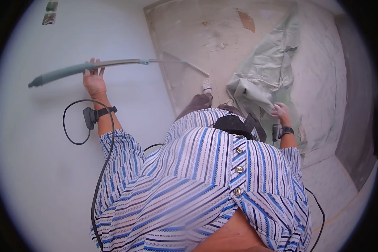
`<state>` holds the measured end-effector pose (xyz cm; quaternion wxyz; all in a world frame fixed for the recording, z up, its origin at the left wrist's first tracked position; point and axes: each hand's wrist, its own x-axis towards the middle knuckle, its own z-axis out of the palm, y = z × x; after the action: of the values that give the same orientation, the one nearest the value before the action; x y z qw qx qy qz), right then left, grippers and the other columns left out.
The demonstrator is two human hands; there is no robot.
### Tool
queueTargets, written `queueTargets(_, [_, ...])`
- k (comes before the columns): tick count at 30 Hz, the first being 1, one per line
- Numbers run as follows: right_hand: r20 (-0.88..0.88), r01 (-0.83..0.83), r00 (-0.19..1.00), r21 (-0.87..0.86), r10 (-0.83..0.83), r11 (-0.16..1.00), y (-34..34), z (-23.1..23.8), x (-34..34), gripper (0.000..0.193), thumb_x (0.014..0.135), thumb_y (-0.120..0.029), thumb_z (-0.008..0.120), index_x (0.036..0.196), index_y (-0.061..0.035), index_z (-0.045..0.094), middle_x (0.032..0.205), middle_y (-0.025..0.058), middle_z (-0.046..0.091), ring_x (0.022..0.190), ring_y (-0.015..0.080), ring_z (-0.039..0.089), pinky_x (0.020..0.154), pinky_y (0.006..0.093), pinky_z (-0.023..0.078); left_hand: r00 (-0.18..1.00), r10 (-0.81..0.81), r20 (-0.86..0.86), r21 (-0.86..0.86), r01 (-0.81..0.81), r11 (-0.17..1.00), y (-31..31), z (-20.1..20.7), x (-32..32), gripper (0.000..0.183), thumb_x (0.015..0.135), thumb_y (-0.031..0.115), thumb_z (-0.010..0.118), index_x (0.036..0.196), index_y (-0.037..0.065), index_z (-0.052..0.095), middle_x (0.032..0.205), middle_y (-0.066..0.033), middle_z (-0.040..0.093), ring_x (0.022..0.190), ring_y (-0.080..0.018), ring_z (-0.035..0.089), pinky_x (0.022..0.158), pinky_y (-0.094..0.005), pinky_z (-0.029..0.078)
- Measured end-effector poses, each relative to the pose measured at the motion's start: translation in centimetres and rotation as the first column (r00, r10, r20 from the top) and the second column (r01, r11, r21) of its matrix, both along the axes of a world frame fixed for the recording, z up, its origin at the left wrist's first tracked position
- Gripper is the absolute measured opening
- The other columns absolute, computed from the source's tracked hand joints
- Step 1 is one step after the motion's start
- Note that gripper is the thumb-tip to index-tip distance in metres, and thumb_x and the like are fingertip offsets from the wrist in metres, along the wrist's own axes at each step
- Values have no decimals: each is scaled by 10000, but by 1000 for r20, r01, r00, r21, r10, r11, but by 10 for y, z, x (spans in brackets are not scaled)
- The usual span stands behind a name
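Observation:
My left hand is raised at the left, its fingers around a long pole with a teal grip. The pole slants from the left toward the floor ahead of my feet. At its far end a thin pale bar angles down; the kind of head is too faint to tell. On the right, my right hand is low, its fingers closed at the edge of a crumpled grey-green sheet. The sheet's near corner is lifted and folded over, and the rest spreads along the floor.
A white wall stands close on the left, with open electrical boxes in it. The dusty floor carries scraps and a brown piece of cardboard. My shoe is just ahead. A black cable hangs along my left arm.

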<state>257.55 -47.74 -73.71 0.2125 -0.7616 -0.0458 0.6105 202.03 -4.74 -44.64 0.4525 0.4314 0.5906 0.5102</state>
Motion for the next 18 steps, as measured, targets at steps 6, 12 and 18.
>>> queueTargets(6, [14,-267,962,242,272,933,106,27,-59,314,805,-191,567,1030,22,623,795,122,641,594,176,626,527,296,494,886,-459,-67,89,463,882,39,46,80,418,791,143,623,1160,-12,502,1117,-172,567,1043,-325,576,912,-420,447])
queueTargets(12, [289,-619,779,492,556,612,192,69,-101,511,758,-244,652,1195,-12,522,964,195,634,925,296,617,832,386,476,476,-873,-103,26,879,476,-10,39,275,176,753,25,581,927,13,556,875,-110,592,870,-208,602,830,-343,483])
queueTargets(18, [281,-408,912,676,297,614,240,108,-100,537,700,-300,718,1174,-110,551,1051,210,593,1019,357,560,890,413,449,170,-983,70,101,979,176,-83,9,410,242,670,-16,504,894,75,490,795,-66,498,741,-176,550,733,-335,469])
